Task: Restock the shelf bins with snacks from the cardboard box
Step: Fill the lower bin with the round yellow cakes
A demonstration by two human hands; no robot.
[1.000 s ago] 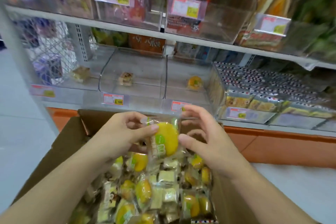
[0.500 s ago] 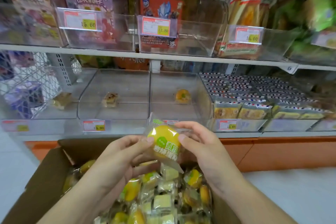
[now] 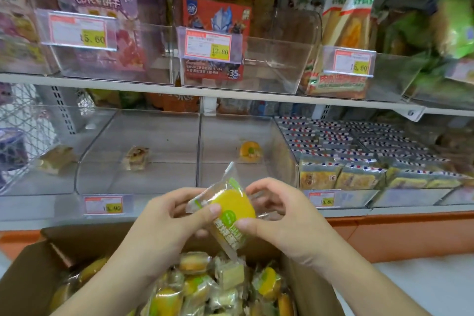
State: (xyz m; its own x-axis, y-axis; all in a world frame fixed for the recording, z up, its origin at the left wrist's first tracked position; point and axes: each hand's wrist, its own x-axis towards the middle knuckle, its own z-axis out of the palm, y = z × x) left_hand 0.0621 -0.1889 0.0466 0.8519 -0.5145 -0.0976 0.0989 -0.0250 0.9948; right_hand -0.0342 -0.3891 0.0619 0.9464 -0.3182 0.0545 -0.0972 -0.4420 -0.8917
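A yellow wrapped cake (image 3: 230, 206) in clear film is held up between both hands, above the open cardboard box (image 3: 28, 274) and in front of the lower shelf. My left hand (image 3: 164, 226) pinches its left side with the thumb on top. My right hand (image 3: 282, 215) pinches its right side. The box holds several more wrapped snacks (image 3: 225, 287), yellow and pale. Straight ahead is a clear shelf bin (image 3: 246, 172) with one yellow cake (image 3: 250, 151) lying at its back.
Two clear bins to the left each hold a single brown cake (image 3: 136, 158). A bin on the right is packed with striped packets (image 3: 359, 159). The upper shelf (image 3: 205, 92) carries bins with boxed snacks and price tags. An orange base runs under the shelving.
The held cake has risen from just above the box to the level of the lower bins and tilted. The view has lifted, showing more of the upper shelf.
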